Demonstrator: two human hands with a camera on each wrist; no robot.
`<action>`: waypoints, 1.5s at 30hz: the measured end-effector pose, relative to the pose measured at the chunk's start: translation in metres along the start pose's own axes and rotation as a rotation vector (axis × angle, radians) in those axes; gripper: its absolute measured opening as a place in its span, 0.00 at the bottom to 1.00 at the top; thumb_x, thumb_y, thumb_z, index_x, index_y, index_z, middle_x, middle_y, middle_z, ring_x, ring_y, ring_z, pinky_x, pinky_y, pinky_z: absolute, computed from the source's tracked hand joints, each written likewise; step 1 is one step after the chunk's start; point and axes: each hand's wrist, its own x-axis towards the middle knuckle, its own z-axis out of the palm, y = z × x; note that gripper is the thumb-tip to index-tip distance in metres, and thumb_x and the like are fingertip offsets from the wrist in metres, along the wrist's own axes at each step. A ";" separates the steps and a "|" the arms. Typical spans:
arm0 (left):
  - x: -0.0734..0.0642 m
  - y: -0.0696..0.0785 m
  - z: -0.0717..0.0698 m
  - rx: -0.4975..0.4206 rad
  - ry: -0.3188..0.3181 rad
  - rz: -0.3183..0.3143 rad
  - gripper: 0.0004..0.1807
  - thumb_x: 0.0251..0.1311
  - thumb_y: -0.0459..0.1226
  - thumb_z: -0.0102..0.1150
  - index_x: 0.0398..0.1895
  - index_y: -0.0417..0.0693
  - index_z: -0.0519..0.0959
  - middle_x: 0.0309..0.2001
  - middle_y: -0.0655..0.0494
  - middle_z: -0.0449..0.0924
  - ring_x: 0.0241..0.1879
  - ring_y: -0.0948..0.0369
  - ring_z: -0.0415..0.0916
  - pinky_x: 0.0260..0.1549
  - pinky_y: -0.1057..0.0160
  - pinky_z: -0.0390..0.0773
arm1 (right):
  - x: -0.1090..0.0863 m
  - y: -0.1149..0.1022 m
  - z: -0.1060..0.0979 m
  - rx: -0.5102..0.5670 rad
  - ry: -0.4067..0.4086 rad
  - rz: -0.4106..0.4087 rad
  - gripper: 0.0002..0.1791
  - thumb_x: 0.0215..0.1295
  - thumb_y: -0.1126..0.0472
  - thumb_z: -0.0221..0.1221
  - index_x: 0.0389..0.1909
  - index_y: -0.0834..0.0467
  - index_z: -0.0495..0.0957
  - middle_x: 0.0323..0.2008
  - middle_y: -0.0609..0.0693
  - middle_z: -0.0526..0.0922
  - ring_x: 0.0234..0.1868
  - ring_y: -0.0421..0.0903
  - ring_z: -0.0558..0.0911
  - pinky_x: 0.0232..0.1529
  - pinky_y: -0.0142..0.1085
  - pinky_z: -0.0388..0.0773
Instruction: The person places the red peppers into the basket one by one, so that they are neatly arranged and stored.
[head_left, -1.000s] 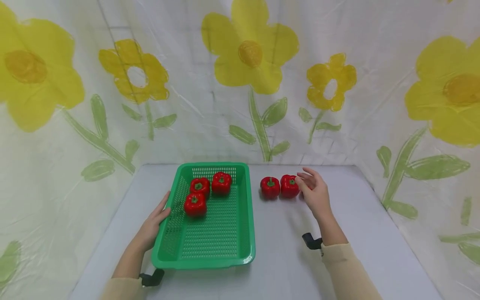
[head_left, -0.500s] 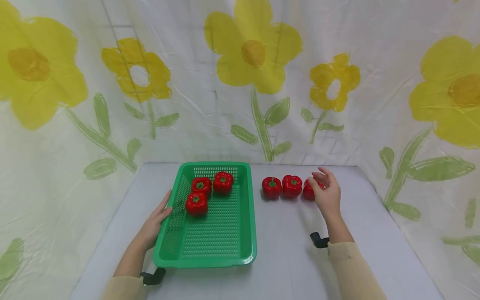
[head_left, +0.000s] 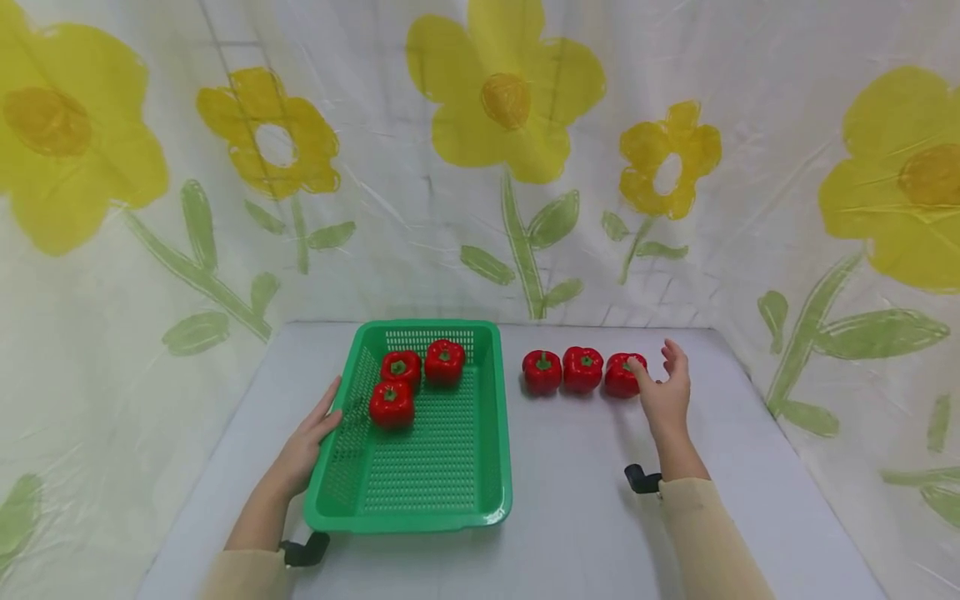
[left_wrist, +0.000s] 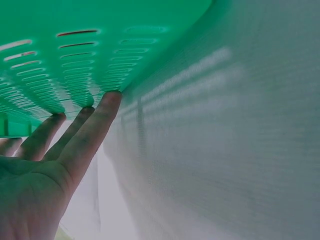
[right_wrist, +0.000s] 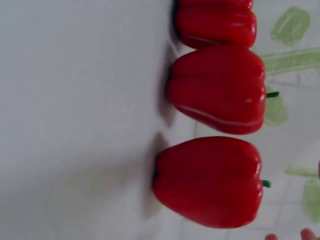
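Note:
A green plastic basket stands on the white table, with red bell peppers inside at its far left. My left hand is at the basket's left side; in the left wrist view its straight fingers touch the slotted wall. Right of the basket, more red bell peppers stand in a row: a left one, a middle one and a right one. Beside that right pepper is my right hand, thumb and fingers spread apart, holding nothing. Whether the thumb touches the pepper I cannot tell.
A white curtain printed with yellow flowers hangs behind and at both sides of the table. The bare white tabletop extends in front of the pepper row. Each wrist wears a black camera mount.
My right hand has moved to the right along the pepper row, from the middle pepper to the right one, and its fingers have spread. The left hand and basket have stayed put.

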 end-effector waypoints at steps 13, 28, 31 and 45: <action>0.000 0.000 0.000 -0.002 -0.001 0.005 0.32 0.81 0.53 0.32 0.81 0.75 0.38 0.83 0.47 0.35 0.66 0.36 0.68 0.49 0.52 0.85 | 0.013 0.019 -0.005 0.061 -0.288 0.256 0.50 0.72 0.48 0.61 0.82 0.39 0.38 0.83 0.50 0.34 0.80 0.65 0.41 0.66 0.62 0.68; 0.002 0.001 -0.001 0.001 0.007 0.003 0.32 0.81 0.53 0.31 0.82 0.71 0.37 0.82 0.46 0.38 0.63 0.37 0.71 0.47 0.52 0.86 | 0.022 0.030 -0.004 0.306 -0.385 0.393 0.47 0.76 0.58 0.56 0.82 0.35 0.35 0.83 0.48 0.31 0.82 0.56 0.40 0.68 0.62 0.65; 0.001 0.001 0.000 0.002 0.008 0.005 0.32 0.81 0.52 0.31 0.82 0.71 0.37 0.82 0.45 0.39 0.63 0.37 0.71 0.47 0.51 0.86 | 0.022 0.033 -0.004 0.322 -0.395 0.390 0.46 0.76 0.58 0.56 0.82 0.37 0.37 0.83 0.48 0.32 0.82 0.55 0.40 0.68 0.61 0.65; 0.001 0.001 -0.001 0.002 -0.007 0.005 0.32 0.81 0.53 0.31 0.82 0.74 0.37 0.82 0.45 0.38 0.66 0.36 0.68 0.48 0.52 0.85 | 0.019 0.029 -0.003 0.257 -0.308 0.381 0.44 0.74 0.56 0.59 0.81 0.37 0.45 0.83 0.49 0.38 0.82 0.56 0.45 0.69 0.52 0.68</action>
